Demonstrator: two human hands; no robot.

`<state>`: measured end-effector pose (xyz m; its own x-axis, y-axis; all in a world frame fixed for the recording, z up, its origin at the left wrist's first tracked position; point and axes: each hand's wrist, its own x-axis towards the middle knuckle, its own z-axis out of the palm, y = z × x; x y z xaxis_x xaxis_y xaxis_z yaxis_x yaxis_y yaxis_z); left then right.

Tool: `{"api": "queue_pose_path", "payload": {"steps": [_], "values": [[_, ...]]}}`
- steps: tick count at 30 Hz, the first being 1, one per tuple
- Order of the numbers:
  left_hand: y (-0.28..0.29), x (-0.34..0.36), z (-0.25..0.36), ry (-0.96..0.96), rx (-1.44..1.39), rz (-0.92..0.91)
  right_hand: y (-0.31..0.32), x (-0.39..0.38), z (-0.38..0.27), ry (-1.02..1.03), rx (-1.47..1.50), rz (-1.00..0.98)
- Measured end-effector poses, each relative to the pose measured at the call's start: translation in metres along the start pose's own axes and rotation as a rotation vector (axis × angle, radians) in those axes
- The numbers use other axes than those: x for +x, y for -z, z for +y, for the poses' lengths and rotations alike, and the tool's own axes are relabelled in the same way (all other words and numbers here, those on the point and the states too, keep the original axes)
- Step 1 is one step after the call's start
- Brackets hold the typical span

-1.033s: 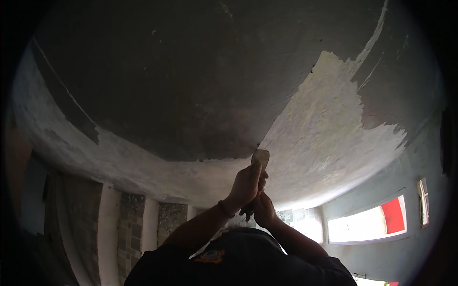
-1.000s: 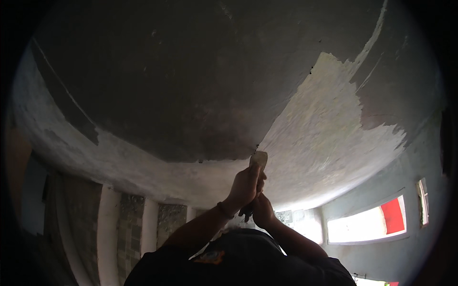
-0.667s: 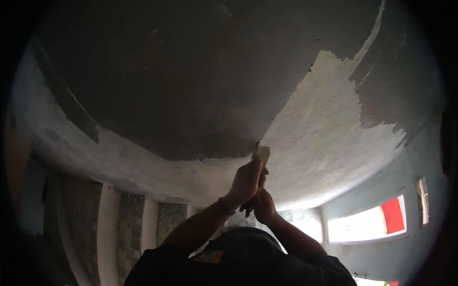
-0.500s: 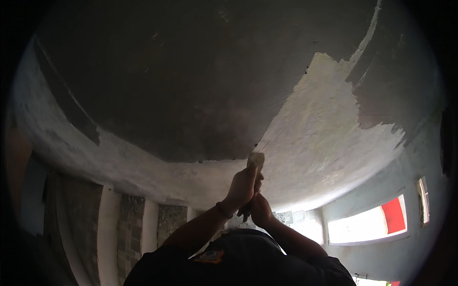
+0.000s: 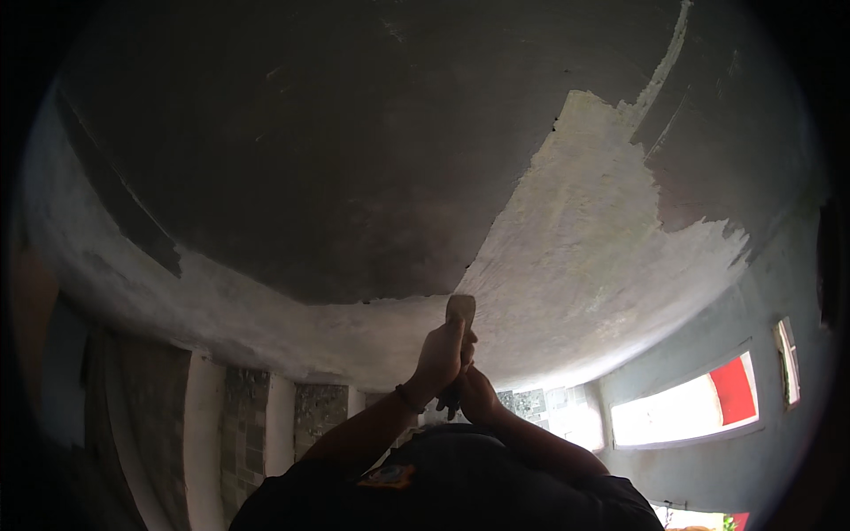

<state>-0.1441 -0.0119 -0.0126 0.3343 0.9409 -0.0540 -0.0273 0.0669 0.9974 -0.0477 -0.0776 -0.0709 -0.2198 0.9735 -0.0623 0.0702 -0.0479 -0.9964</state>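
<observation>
Both my arms reach up to a broad surface, dark grey in part and whitish in part. My left hand (image 5: 440, 356), with a band at its wrist, is wrapped round a scraper (image 5: 460, 308) with a flat, pale blade. The blade meets the whitish patch (image 5: 575, 221) just below the corner where the dark grey area (image 5: 336, 195) ends. Close under the left hand, my right hand (image 5: 479, 396) is closed on the lower part of the same tool. A dark end pokes out beneath the hands; most of the handle is hidden by the fingers.
Ragged edges border the whitish patch, and a thin pale streak (image 5: 668, 66) runs off at the upper right. At lower left are pale upright strips (image 5: 203, 425) and tiled panels (image 5: 242, 434). On the right, a bright window (image 5: 664, 416) with a red part opens in a grey wall (image 5: 699, 354).
My hands and the scraper have shifted slightly left and a little lower in view. The blade has tilted, its end staying near the corner of the dark area.
</observation>
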Motion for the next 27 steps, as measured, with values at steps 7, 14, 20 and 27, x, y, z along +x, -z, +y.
{"api": "queue_pose_path", "payload": {"steps": [7,14,20,27], "values": [[-0.001,0.005,-0.007,0.026,-0.033,-0.014,0.01,-0.008,-0.007,-0.071,0.144,-0.017],[-0.003,-0.001,0.008,0.027,-0.016,-0.003,0.004,-0.004,-0.007,-0.076,-0.013,0.094],[-0.006,0.011,0.012,-0.12,-0.018,-0.071,0.017,-0.004,-0.002,0.096,0.242,0.039],[0.001,0.0,-0.001,0.006,0.056,0.022,0.001,0.0,0.011,-0.017,-0.129,-0.084]]}}
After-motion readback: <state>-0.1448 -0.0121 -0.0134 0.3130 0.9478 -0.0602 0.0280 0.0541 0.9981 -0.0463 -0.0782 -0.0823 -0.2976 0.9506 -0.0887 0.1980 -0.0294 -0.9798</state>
